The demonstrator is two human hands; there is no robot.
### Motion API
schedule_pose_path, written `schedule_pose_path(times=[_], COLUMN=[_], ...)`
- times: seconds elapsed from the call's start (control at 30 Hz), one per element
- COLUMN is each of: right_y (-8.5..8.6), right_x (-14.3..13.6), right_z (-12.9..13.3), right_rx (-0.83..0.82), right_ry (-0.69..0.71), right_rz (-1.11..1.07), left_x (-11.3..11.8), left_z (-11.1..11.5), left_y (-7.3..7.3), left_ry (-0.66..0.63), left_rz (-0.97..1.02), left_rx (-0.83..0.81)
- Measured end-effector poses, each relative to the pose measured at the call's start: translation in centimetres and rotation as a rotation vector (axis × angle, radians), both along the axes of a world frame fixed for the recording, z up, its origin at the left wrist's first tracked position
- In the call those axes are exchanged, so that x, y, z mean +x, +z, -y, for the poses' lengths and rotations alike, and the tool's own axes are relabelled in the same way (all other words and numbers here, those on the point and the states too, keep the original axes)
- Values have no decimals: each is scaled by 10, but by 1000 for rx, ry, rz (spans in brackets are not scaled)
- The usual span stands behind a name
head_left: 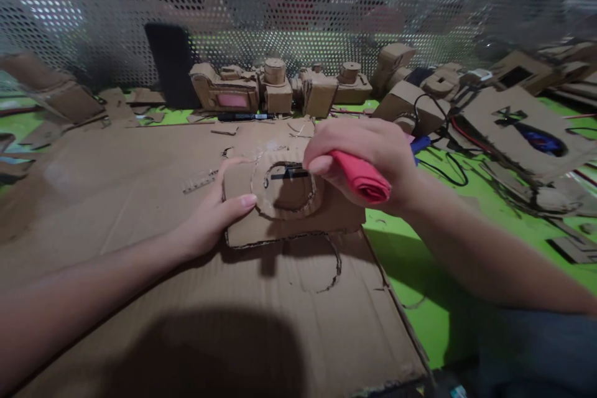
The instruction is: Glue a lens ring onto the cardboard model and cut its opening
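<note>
My left hand (233, 199) grips the left side of a cardboard piece (242, 231), with the thumb on its front face. A cardboard ring (261, 204) sits on that piece around a round opening. My right hand (364, 155) is closed around a red-handled tool (361, 177), whose handle looks rolled or wrapped. A thin dark strip (289, 172) shows in the opening beside my right fingers. Whether it is part of the tool, I cannot tell. My right hand hides the piece's upper right.
A large cardboard sheet (163, 311) with a curved cut lies on the green table (433, 342). Cardboard camera models (224, 90), a black phone-like slab (172, 65) and a marker (245, 117) line the back. A perforated metal screen (326, 12) stands behind. Cables and scraps lie right.
</note>
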State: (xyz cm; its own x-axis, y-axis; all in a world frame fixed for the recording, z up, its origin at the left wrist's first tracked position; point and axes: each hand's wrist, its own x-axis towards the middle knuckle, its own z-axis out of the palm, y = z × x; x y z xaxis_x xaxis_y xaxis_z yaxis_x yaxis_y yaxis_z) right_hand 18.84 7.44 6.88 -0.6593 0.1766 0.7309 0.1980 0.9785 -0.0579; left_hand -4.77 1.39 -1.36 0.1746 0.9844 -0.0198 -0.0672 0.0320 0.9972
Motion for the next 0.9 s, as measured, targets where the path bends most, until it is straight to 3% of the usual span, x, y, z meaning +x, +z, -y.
schedule_pose_path(times=[0.47,0.9], right_y=[-7,-17], right_x=[-10,-13], right_z=[-11,-17], right_rx=[-77,-131], right_ry=[46,-26], right_rz=[-73,-123], left_x=[3,3], left_z=[2,1], left_y=[6,8], left_ry=[31,42], left_rz=[-25,-70], left_rx=[-66,-56])
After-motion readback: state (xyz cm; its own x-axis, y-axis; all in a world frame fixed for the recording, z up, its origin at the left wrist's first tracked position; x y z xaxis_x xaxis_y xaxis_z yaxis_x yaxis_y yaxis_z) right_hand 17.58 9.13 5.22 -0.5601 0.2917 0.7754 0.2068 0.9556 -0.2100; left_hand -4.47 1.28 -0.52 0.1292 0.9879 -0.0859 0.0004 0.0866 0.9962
